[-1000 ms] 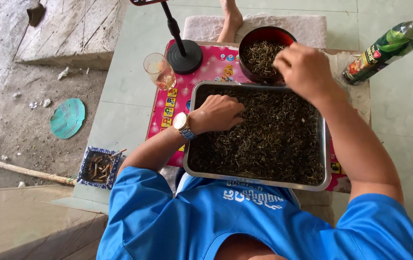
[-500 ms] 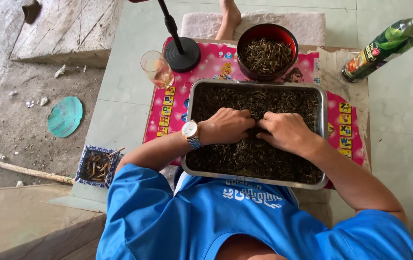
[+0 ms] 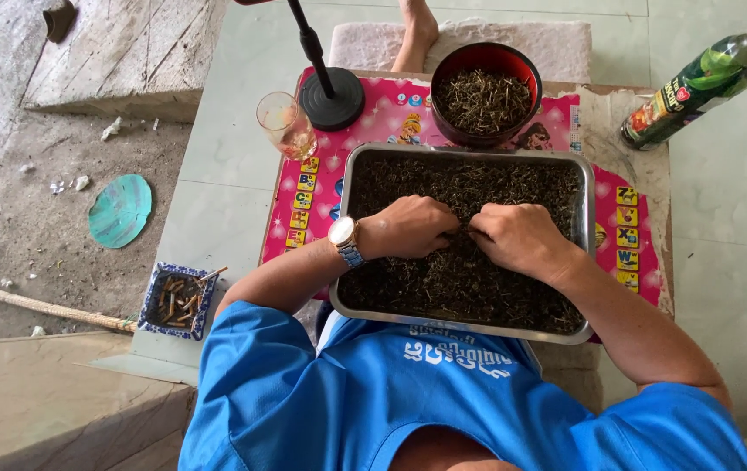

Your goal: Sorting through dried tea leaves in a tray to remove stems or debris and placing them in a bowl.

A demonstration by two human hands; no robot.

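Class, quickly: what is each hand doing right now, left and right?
Left hand: curled, fingers down in the dark dried leaves in the metal tray; grip cannot be told.
Right hand: likewise curled on the leaves; grip cannot be told.

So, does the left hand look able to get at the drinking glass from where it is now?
Probably yes. The left hand rests in the metal tray, and the drinking glass stands beyond the tray's left corner beside the black round stand base. Nothing lies between them but the tray rim.
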